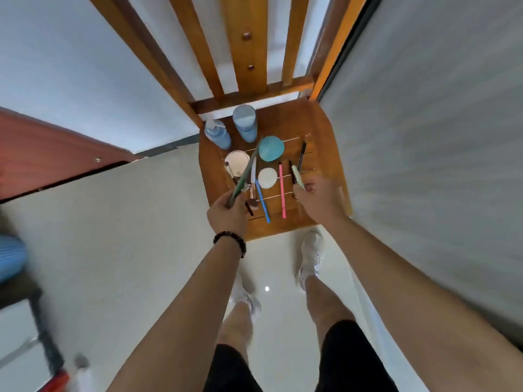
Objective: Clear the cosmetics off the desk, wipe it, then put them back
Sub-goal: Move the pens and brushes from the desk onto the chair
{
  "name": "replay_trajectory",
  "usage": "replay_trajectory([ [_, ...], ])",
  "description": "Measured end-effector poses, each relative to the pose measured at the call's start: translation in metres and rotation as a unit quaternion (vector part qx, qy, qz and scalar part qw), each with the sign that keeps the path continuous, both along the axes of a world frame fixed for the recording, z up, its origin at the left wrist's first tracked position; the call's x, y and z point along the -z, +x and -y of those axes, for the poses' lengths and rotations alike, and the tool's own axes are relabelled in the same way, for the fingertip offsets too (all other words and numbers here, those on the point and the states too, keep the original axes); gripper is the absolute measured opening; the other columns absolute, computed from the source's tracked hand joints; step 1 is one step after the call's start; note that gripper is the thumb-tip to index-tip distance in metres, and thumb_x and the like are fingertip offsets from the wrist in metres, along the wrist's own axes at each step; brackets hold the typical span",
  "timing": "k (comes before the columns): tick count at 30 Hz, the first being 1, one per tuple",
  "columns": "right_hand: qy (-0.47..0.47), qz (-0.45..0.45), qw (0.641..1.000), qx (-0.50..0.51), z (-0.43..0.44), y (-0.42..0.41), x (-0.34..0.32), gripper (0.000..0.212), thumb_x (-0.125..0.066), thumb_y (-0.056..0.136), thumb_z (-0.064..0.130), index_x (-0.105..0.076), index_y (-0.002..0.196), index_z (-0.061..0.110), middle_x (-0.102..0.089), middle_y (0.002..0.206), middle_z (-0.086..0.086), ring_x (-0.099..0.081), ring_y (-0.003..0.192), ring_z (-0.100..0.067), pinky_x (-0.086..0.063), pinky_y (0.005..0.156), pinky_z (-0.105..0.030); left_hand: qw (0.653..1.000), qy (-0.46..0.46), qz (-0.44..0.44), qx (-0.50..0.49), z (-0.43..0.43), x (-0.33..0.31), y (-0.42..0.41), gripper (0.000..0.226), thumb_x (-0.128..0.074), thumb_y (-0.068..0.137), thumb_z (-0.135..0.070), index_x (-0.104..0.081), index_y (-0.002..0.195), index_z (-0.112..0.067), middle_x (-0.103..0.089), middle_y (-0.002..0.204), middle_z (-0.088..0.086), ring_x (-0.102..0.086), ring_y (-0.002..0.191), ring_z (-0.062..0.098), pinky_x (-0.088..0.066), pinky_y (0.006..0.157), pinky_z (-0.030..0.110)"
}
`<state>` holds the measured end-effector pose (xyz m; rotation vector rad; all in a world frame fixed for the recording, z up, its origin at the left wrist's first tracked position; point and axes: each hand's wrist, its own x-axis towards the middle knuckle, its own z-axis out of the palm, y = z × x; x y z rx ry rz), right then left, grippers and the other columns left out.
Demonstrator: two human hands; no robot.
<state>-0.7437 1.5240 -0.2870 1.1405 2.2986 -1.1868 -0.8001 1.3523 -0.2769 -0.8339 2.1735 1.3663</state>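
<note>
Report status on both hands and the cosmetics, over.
Left grip holds long green tool. Right grip pinches pale green pen. Other cosmetics crowd chair seat.

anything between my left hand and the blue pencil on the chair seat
Yes. Makeup brushes lie on the chair seat between the left hand and the blue pencil. That hand also grips a long green stick.

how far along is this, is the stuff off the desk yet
Done: bottles, jars and pencils sit on the chair seat. In hand: left hand grips a green stick, right hand pinches a pale green pen. Left: wiping is not shown; putting everything back.
</note>
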Motion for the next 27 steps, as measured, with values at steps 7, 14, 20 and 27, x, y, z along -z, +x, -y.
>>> replay_trajectory([
  [7,0.007,0.004,1.0,-0.022,-0.016,-0.028,0.071,0.016,-0.061,0.094,0.044,-0.065,0.097,0.029,-0.062,0.077,0.018,-0.062,0.064,-0.004,-0.048,0.057,-0.019,0.999,-0.029,0.028,0.024,-0.039,0.074,-0.022,0.027,-0.068,0.09,-0.018,-0.069,0.117,-0.014,-0.07,0.093,-0.001,-0.069,0.082,0.018,-0.061,0.072,0.034],
  [14,-0.001,0.013,0.999,-0.049,-0.01,-0.036,0.1,0.031,-0.064,0.094,0.041,-0.067,0.118,0.021,-0.073,0.104,0.007,-0.065,0.075,-0.005,-0.052,0.063,-0.021,0.971,-0.141,-0.016,0.194,-0.049,0.101,-0.033,0.04,-0.063,0.094,-0.024,-0.058,0.133,-0.017,-0.065,0.124,0.003,-0.06,0.111,0.022,-0.051,0.097,0.041],
  [20,0.009,0.031,0.997,-0.066,-0.011,-0.027,0.088,0.041,-0.061,0.096,0.042,-0.06,0.131,0.022,-0.069,0.12,0.004,-0.065,0.107,-0.014,-0.045,0.075,-0.018,0.958,-0.14,-0.039,0.245,-0.042,0.089,-0.024,0.045,-0.061,0.095,-0.024,-0.052,0.138,-0.019,-0.063,0.128,0.002,-0.059,0.114,0.02,-0.05,0.099,0.04],
  [27,0.03,0.02,0.998,-0.057,-0.023,-0.011,0.032,0.041,-0.056,0.097,0.046,-0.055,0.133,0.026,-0.066,0.125,0.005,-0.062,0.111,-0.016,-0.047,0.084,-0.027,0.935,-0.179,-0.061,0.3,-0.018,0.037,-0.014,0.045,-0.056,0.096,-0.035,-0.05,0.139,-0.02,-0.058,0.135,0.002,-0.059,0.115,0.022,-0.048,0.096,0.034],
])
